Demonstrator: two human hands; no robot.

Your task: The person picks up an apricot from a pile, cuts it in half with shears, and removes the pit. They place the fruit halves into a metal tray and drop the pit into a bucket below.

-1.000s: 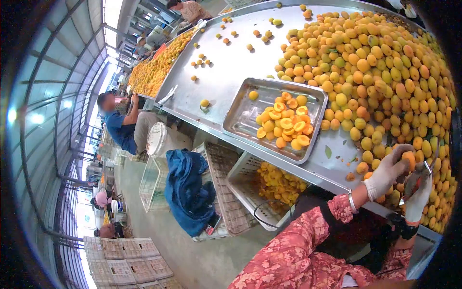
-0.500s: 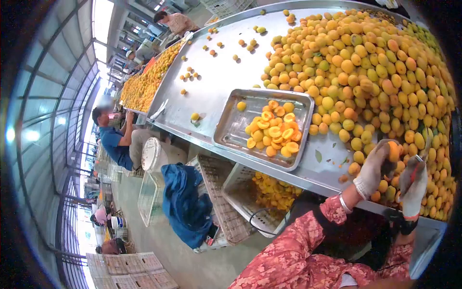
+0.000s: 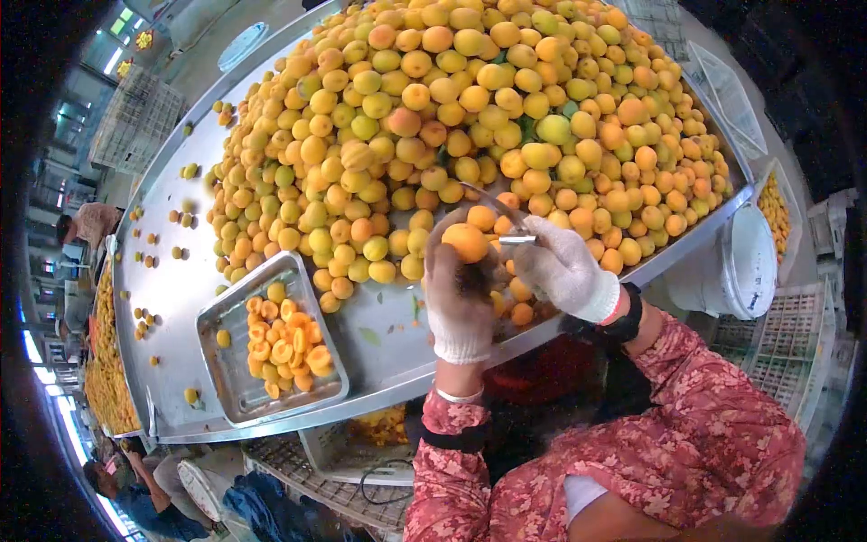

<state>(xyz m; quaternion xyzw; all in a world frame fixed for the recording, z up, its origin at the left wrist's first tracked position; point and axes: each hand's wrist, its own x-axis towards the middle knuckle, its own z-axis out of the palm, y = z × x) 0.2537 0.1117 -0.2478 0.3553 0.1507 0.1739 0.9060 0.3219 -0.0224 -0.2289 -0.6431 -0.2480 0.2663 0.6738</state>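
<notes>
In a dirty white glove, my left hand (image 3: 459, 303) is closed around an orange apricot (image 3: 466, 242), which shows between the fingers. My right hand (image 3: 569, 275), also gloved, grips a knife (image 3: 495, 200); its thin curved blade points up and left over the fruit, and its handle is mostly hidden in the palm. The two hands are close together at the near edge of a big apricot pile (image 3: 406, 117). To their left, a metal tray (image 3: 341, 387) holds halved apricots (image 3: 287, 348) and a whole one.
The steel table (image 3: 172, 303) has a raised rim and scattered apricots at its left. Below its edge is a crate of apricot pieces (image 3: 379, 426). A white bucket (image 3: 750, 262) and crates stand at right. A person in blue (image 3: 149, 497) sits at lower left.
The view has swung to the right, so the hands, tray and pile appear further left. My left hand still holds an apricot, and the knife blade now shows more plainly in my right hand.
</notes>
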